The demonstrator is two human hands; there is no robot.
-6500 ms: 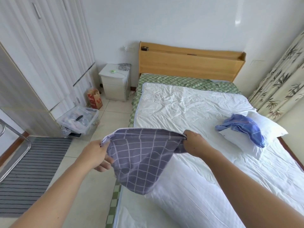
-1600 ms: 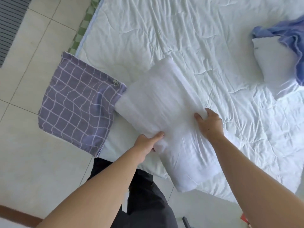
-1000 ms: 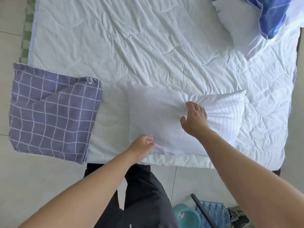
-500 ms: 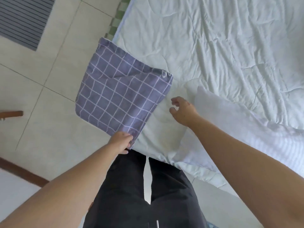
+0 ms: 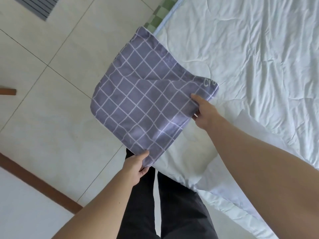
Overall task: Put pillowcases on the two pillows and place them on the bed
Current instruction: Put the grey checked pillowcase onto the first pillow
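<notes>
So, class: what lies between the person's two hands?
In the head view, the purple checked pillowcase spans it: the left hand grips its near corner, the right hand its edge.

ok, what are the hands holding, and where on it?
Both grip the purple grid-patterned fabric pillowcase: left hand at its near corner, right hand along the bed-side edge.

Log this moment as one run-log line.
step: pick up pillowcase | left hand: holds near corner | right hand: holds edge by bed | pillow: out of view
</notes>
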